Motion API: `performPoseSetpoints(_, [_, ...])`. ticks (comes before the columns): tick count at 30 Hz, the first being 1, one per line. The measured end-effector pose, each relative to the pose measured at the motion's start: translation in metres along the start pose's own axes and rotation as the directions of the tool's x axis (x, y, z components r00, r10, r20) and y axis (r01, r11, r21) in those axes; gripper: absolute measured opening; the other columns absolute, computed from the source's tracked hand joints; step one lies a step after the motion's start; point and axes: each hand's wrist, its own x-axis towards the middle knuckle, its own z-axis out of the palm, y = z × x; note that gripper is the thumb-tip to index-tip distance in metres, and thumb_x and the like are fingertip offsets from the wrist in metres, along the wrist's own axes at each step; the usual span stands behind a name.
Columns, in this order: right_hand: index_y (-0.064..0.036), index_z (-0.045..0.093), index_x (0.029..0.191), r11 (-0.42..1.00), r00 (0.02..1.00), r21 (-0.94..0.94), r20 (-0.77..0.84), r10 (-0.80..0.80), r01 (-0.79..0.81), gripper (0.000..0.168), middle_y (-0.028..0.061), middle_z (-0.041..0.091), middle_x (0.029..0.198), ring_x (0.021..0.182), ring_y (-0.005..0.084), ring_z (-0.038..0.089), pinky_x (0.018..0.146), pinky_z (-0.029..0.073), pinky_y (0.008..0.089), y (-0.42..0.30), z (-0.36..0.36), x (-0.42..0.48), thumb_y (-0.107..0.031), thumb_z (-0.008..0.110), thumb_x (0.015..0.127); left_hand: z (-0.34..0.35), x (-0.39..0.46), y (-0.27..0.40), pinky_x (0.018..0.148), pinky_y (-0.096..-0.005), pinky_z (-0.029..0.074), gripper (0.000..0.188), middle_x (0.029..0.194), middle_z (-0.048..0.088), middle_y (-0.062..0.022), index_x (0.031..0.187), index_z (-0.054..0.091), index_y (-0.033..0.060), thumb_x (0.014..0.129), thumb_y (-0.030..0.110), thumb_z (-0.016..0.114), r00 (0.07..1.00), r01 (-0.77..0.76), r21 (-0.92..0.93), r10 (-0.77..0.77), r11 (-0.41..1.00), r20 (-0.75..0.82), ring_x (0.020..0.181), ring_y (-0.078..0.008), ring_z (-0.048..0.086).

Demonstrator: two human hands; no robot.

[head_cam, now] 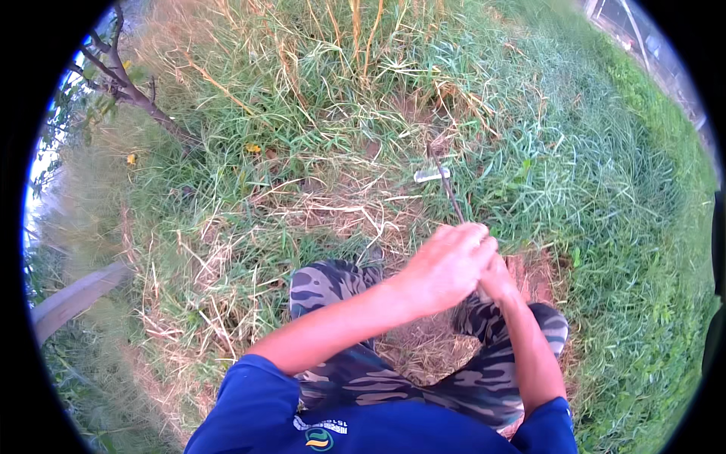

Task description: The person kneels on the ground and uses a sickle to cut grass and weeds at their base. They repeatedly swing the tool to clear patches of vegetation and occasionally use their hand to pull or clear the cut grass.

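My left hand [454,255] is wrapped around the near end of a thin dark rod [450,190], perhaps the shaft of a hand tool. Behind it and partly covered, my right hand [494,278] is closed at the same place, against the left. The rod slants away and slightly left, its far tip over cut grass and bare soil. A small whitish strip [426,175] lies across the line of the rod; whether it is joined to it or rests on the ground, I cannot tell. The grip itself is hidden inside my fingers.
My bent legs in camouflage trousers [363,386] frame a patch of dry straw [428,346]. A reddish brick-like surface [527,278] sits beside my right knee. Tall green grass [612,227] grows on the right. A tree trunk [150,105] leans at upper left, a grey post [79,298] below it.
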Motion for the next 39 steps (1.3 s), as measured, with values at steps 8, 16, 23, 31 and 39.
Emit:
performPoseSetpoints(8, [0.004,0.051,0.103,0.963,0.998,-0.262,-0.047,0.047,-0.057,0.030,0.0085,0.059,0.074,0.059,0.0165,0.057,0.050,0.048,0.0309,0.041,0.008,0.131,-0.007,0.061,0.077,0.052,0.046,-0.042,0.078,-0.0411,0.047,0.035,0.097,0.050,-0.0160,0.108,0.049,-0.0070,0.077,0.007,0.056,0.993,0.110,-0.154,-0.101,0.982,0.066,0.090,-0.0311,0.054])
performPoseSetpoints(16, [-0.001,0.048,0.088,0.978,0.947,0.210,-0.315,0.064,0.004,0.017,0.0023,0.051,0.056,0.041,0.0113,0.048,0.036,0.041,0.0275,-0.048,0.094,0.329,-0.009,0.061,0.081,-0.004,0.015,-0.073,0.085,-0.0388,0.047,0.046,0.115,0.050,-0.0182,0.120,0.046,-0.0064,0.084,0.018,0.060,0.919,0.386,-0.474,-0.377,0.791,0.118,0.100,-0.0310,0.055])
performPoseSetpoints(23, [0.005,0.052,0.106,0.856,0.935,-0.413,0.028,0.353,-0.311,0.043,0.0190,0.063,0.085,0.071,0.0255,0.064,0.063,0.052,0.0375,0.120,0.177,0.154,-0.010,0.068,0.068,-0.007,0.023,-0.090,0.089,-0.0410,0.045,0.045,0.115,0.050,-0.0192,0.121,0.045,-0.0053,0.085,0.018,0.059,0.926,0.350,-0.600,-0.361,0.719,0.108,0.101,-0.0325,0.055])
performPoseSetpoints(31, [0.002,0.048,0.090,0.988,0.975,0.013,-0.165,-0.150,0.154,0.021,0.0080,0.056,0.065,0.042,0.0157,0.053,0.038,0.044,0.0290,0.094,0.101,0.281,-0.002,0.057,0.071,-0.029,0.028,-0.098,0.082,-0.0395,0.049,0.041,0.109,0.053,-0.0180,0.116,0.047,-0.0028,0.083,0.018,0.060,0.929,0.294,-0.654,-0.369,0.697,0.024,0.098,-0.0319,0.057])
performPoseSetpoints(39, [-0.002,0.053,0.093,0.940,0.936,-0.172,0.144,0.321,-0.296,0.016,0.0094,0.056,0.073,0.062,0.0188,0.053,0.054,0.044,0.0334,0.001,0.226,0.282,-0.005,0.056,0.078,-0.034,0.013,-0.101,0.079,-0.0431,0.048,0.037,0.104,0.057,-0.0161,0.111,0.052,0.0011,0.080,0.018,0.061,0.888,0.356,-0.699,-0.457,0.620,0.046,0.093,-0.0326,0.058])
